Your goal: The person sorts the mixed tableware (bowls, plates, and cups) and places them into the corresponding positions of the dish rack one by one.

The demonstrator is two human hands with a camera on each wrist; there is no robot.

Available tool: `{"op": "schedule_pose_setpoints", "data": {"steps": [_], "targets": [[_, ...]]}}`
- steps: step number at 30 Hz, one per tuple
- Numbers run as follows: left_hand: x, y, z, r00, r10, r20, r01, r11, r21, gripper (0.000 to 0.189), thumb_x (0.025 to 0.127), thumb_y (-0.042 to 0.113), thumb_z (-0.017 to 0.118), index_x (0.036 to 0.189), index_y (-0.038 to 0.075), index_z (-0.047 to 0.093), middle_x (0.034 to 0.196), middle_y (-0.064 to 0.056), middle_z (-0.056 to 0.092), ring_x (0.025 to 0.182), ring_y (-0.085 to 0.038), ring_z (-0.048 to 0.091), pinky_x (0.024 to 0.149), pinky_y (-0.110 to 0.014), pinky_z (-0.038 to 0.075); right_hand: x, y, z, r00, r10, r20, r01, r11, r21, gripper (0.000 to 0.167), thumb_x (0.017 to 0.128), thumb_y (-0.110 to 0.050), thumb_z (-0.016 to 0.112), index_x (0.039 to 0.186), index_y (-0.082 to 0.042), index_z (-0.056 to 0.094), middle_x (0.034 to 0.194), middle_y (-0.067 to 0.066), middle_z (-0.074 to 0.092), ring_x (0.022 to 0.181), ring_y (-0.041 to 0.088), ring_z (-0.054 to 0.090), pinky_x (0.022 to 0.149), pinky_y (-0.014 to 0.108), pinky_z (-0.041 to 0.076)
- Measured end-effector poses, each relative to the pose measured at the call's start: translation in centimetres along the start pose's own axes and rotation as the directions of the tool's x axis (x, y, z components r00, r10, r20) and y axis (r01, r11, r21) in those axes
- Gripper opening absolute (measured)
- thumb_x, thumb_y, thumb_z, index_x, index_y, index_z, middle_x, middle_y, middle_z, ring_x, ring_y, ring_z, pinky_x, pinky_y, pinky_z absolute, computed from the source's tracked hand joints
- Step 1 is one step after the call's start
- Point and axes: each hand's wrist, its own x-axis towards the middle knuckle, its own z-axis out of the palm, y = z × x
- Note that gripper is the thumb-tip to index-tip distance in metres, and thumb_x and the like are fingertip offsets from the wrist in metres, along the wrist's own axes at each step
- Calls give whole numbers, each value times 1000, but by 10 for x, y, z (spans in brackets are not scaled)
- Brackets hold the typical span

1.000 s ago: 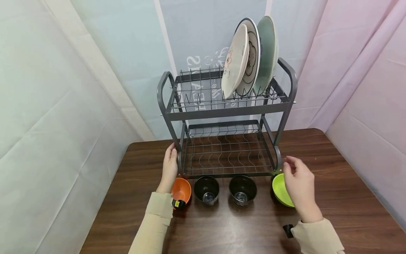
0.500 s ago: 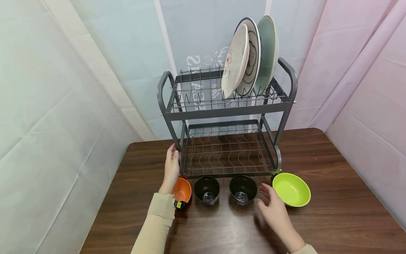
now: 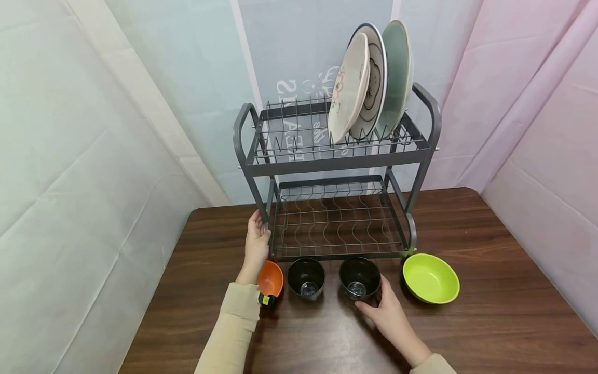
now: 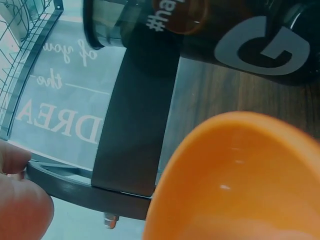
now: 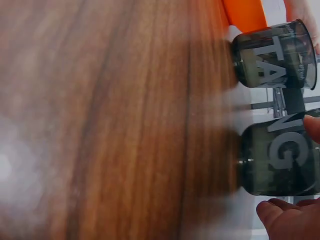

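Note:
In the head view my left hand (image 3: 256, 249) grips the left side of a dark grey dish rack (image 3: 336, 165) near its lower tier. Thumb and fingers pinch the rack's end rail (image 4: 75, 192) in the left wrist view. My right hand (image 3: 389, 311) is around the right-hand dark see-through cup (image 3: 358, 276), thumb at its front, fingers along its right side. From the right wrist, the thumb (image 5: 313, 127) overlaps the cup's wall while the fingers (image 5: 280, 212) sit just off the other side. A matching lettered cup (image 3: 306, 279) stands to the left.
An orange bowl (image 3: 271, 279) sits under the left forearm. A lime green bowl (image 3: 431, 279) stands right of the right hand. Several plates (image 3: 350, 88) lean upright in the rack's top tier. Fabric walls (image 3: 117, 156) surround the wooden table (image 3: 317, 343).
My right hand has moved left from over the green bowl to the right-hand dark cup, its thumb coming to the cup's front. The left hand has stayed at the rack's side.

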Motion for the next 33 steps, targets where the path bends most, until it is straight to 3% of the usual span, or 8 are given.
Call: {"op": "schedule_pose_setpoints", "data": {"steps": [15,22,27,33], "targets": [[3,0,11,999,31,-44,-32,999,-18,55,91,-14,34,142,3,24,147,-16,35,139,-27,26,115,-42,19,12,10,5,998,-37,-46,35,998,-46,82,69,-15,80,133,3,33,127,27,49,119,39,48,97,53,37],[3,1,12,998,16,-54,-16,1000,2,55,92,-13,34,143,5,24,147,-13,35,139,-25,27,115,-41,20,12,8,4,997,-47,-55,46,999,-29,82,69,-18,80,134,0,33,129,25,49,120,39,47,96,55,37],[0,4,8,999,-6,-46,8,999,31,55,92,-11,34,144,5,22,148,-15,31,140,-27,25,114,-43,21,9,-2,-1,999,-9,-40,9,1000,-4,85,71,-22,80,137,-4,29,134,23,44,125,39,43,98,57,35],[-11,18,0,997,-66,-44,68,996,55,54,94,-1,40,145,7,25,149,-15,30,140,-28,26,114,-44,20,1,-21,-14,997,-38,-70,38,999,2,86,70,-23,80,138,-7,29,135,20,44,125,38,43,97,56,38]]}}
